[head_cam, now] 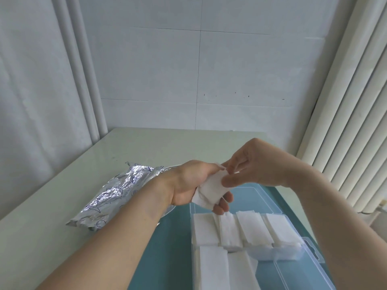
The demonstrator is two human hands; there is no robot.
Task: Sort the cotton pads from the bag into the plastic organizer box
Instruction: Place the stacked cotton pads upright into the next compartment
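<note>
Now both hands meet above the far edge of the plastic organizer box (278, 208). Left hand (188, 183) cups a small stack of cotton pads (210, 190), fingers curled underneath it. Right hand (249, 164) pinches the top pad's upper edge between thumb and fingertips, a tight grip. Below, the box compartments already hold white pads in rows. Silver foil bag (109, 197) lies on the desk (52, 206), just left of the box, partly behind the left forearm.
</note>
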